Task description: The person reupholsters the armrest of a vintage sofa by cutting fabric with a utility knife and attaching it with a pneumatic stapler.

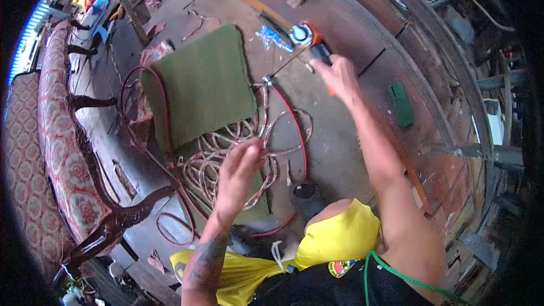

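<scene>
Fingers of the right hand (341, 77) were wrapped round the dark grip of an orange-and-black tool (305, 35), upper centre of the frame; exact type unclear. Left hand (241, 165), near centre, had its fingers loosely bent and close together, nothing seen in them, over a tangled coil of patterned cord (202, 164); contact couldn't be told. Tool looked rigid and moderately heavy, weight likely toward the head; casing probably hard and smooth, perhaps slick under sweat. Best hold seemed a full wrap on the grip, clear of the head. Cord looked limp, light, prone to snagging. Writing: tool's pale top too small to read; colourful badge (341, 268) on the black garment (300, 287), bottom centre, illegible too. No brand made out.
</scene>
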`<state>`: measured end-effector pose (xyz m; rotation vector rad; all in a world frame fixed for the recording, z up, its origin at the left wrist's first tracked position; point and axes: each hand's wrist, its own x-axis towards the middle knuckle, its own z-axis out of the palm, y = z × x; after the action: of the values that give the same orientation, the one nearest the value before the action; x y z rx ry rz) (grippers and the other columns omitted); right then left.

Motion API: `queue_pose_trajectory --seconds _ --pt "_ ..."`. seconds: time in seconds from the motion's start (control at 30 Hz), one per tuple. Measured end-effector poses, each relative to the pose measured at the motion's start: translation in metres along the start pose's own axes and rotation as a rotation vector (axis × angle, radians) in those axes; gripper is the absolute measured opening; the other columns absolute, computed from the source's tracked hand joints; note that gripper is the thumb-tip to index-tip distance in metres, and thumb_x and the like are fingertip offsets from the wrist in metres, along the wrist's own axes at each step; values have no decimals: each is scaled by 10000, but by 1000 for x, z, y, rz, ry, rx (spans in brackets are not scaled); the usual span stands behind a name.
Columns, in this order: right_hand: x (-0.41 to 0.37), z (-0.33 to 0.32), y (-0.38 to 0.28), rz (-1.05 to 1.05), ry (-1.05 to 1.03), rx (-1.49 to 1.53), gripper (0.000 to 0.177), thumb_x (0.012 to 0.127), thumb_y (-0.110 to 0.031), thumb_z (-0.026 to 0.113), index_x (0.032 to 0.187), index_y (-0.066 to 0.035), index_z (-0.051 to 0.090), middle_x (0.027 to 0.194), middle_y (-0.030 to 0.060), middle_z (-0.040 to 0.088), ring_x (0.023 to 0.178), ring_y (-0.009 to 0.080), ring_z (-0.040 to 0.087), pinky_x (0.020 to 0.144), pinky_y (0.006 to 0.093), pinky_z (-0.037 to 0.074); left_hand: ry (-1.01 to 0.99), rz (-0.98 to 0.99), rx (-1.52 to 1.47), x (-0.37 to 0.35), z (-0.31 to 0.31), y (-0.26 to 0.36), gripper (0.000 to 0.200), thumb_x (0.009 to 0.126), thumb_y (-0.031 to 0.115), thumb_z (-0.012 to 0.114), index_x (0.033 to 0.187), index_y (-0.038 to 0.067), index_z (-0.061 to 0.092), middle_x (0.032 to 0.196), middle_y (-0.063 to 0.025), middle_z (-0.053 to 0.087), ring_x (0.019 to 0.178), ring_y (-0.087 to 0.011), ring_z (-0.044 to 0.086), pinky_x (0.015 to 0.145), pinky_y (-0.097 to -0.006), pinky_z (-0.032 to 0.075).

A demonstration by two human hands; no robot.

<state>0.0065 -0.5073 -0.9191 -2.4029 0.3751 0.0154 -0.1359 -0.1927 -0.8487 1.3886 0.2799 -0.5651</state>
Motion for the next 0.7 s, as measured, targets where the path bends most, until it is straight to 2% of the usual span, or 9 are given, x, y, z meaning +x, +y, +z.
queue_pose_trajectory --seconds 0.1,0.17,0.3,0.37,0.43,0.5,0.53,0.57,0.7 --pt "-70 32 -50 2 -245 457 483 887 -467 768 848 7 686 688 147 676 650 189 656 596 406 516 -49 13 -113 24 27 -5 565 1088 450 524 1411 -13 542 1325 -117 636 1253 -212 592 1122 -410 435" --pt "-108 53 -85 -144 -292 416 388 888 -376 773 851 -1 677 705 180 684 642 279 677 583 434 510 -93 46 -269 40 20 -9 657 1063 491 567 1448 -34 477 1317 -106 620 1239 -185 573 1077 -388 455" --pt "-163 109 -123 -745 -350 410 318 837 -213 729 972 64 651 912 272 639 881 450 639 793 492 517 387 -31 -577 19 -10 -16 356 1043 420 616 1026 73 693 921 -30 687 832 -138 667 777 -298 552" --pt "-156 101 -134 -936 -657 303 328 855 -215 729 1014 65 667 974 245 653 951 400 656 860 472 528 562 -86 -536 -1 -37 -33 284 1031 352 624 1036 74 684 941 -38 693 862 -148 676 790 -324 564" --pt "-104 92 -132 -939 -1065 678 272 900 -228 722 1033 9 725 1044 187 715 962 315 706 872 423 562 556 -127 -564 -26 -61 -41 239 1016 267 623 1059 33 649 977 -66 698 913 -187 688 876 -349 568" --pt "-49 118 -104 -431 -521 598 245 964 -238 684 1068 -25 746 1041 132 743 897 232 726 850 372 585 573 -129 -659 -37 -85 -63 221 1002 232 629 1037 13 621 968 -87 688 935 -210 681 911 -368 565" --pt "-15 161 -66 -222 -335 380 290 973 -232 677 1178 -29 702 1111 176 715 1049 295 688 957 428 546 586 -148 -726 -40 -95 -68 202 992 211 635 992 13 596 937 -101 663 935 -222 672 905 -392 570" --pt "1 179 -42 -281 -17 36 208 949 -188 670 1093 -41 699 1002 202 716 947 364 697 864 478 555 691 -170 -771 -38 -102 -75 160 985 180 613 973 22 585 865 -90 635 882 -227 667 898 -411 574" --pt "44 269 54 -95 -162 -40 491 890 -233 733 1319 -52 578 1396 292 545 1241 422 568 1044 500 461 681 -147 -658 -36 -107 -69 59 888 91 618 896 54 573 778 -64 597 746 -211 622 775 -374 561"
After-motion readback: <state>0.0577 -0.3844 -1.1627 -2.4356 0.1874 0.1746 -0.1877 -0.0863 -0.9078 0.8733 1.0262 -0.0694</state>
